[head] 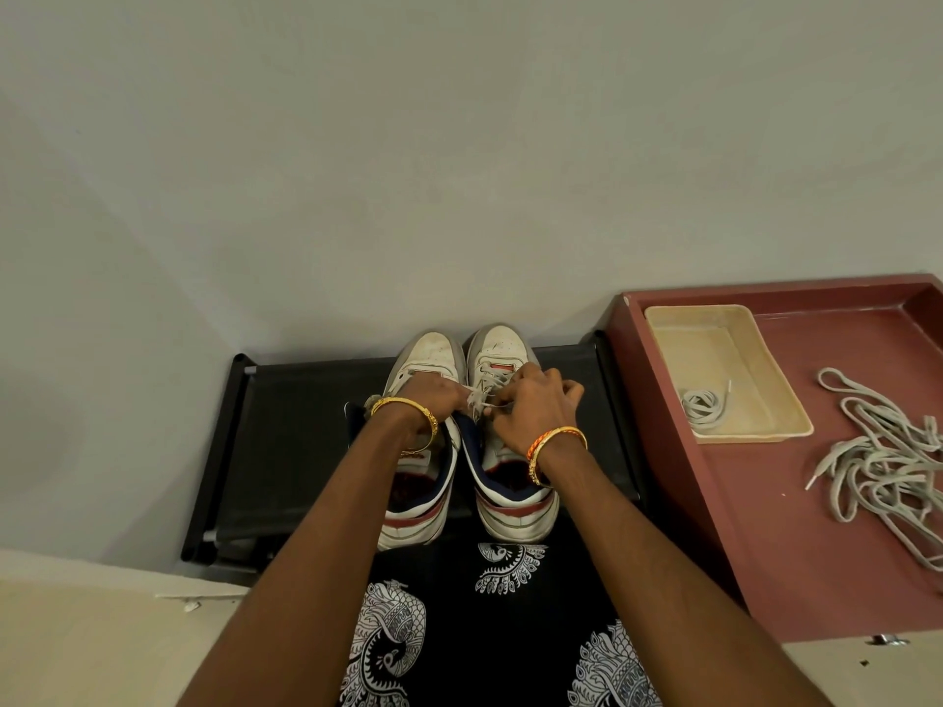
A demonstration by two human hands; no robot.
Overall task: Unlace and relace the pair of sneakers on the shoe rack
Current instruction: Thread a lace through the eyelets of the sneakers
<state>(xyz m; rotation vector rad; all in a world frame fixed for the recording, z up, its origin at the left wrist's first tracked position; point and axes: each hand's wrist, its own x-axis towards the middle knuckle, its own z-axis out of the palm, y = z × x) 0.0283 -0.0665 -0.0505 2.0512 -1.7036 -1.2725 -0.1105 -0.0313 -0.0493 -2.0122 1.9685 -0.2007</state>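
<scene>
Two white sneakers with red and navy trim stand side by side on a black shoe rack, toes to the wall. The left sneaker is partly under my left forearm. On the right sneaker a grey lace runs through the eyelets. My left hand pinches one lace end above the gap between the shoes. My right hand pinches the other end over the right sneaker's tongue.
A maroon tray table stands at the right. On it a beige tray holds a coiled lace, and a tangle of loose grey laces lies beside it. A grey wall rises behind the rack.
</scene>
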